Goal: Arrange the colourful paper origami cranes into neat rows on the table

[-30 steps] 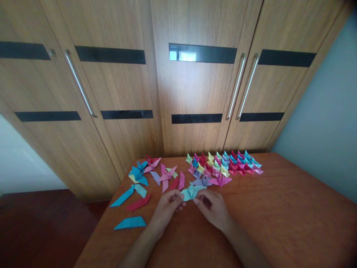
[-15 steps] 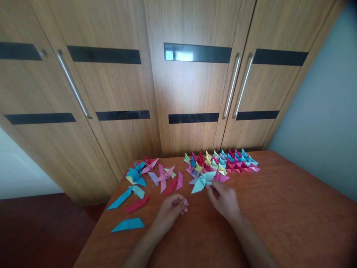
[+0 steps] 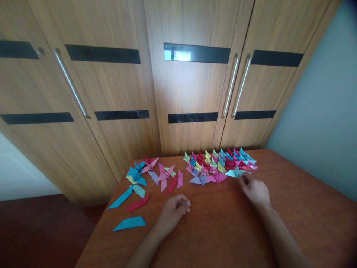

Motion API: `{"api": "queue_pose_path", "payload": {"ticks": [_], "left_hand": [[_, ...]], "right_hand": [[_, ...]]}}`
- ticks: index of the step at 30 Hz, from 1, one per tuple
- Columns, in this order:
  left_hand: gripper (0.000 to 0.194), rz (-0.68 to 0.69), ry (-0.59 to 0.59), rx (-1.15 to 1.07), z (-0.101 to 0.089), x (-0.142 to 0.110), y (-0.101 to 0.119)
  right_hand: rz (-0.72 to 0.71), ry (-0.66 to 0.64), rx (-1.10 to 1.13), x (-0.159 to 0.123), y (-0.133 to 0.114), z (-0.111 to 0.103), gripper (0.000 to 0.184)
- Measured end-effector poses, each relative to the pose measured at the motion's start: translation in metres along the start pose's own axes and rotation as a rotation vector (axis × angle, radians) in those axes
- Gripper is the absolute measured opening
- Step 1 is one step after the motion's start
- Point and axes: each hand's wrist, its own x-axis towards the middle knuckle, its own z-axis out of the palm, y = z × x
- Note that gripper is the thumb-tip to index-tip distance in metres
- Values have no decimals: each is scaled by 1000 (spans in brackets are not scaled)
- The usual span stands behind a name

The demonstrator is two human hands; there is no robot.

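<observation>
My right hand [image 3: 256,189] pinches a pale mint paper crane [image 3: 234,172] with its wings spread, at the front row of the folded cranes. Just left of it sit a magenta paper crane [image 3: 217,178] and a lavender paper crane [image 3: 201,179]. Behind them stand several rows of small cranes [image 3: 213,162] in many colours. My left hand [image 3: 174,211] rests over the table with its fingers curled together; nothing shows in them. Nearest to that hand lie a red folded strip [image 3: 171,185] and a pink folded strip [image 3: 180,179].
On the wooden table [image 3: 212,230], blue folded strips [image 3: 129,223] and a red strip [image 3: 138,203] lie at the left. Behind them are a pink spread crane [image 3: 165,176] and a blue crane pile [image 3: 136,174]. A wooden wardrobe [image 3: 192,93] stands against the table's back edge.
My right hand has carried the mint crane rightward, from in front of the lavender crane to the right of the magenta one. My left hand has barely moved.
</observation>
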Motion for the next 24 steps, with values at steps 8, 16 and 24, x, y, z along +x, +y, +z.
{"api": "queue_pose_path", "payload": {"ticks": [8, 16, 24], "left_hand": [[15, 7, -3, 28, -1, -1, 3], [12, 3, -18, 55, 0, 1, -2], [11, 7, -21, 72, 1, -1, 1]], "right_hand": [[-9, -160, -45, 4, -9, 11, 28], [35, -221, -88, 8, -13, 8, 29], [81, -259, -89, 8, -20, 3, 30]]}}
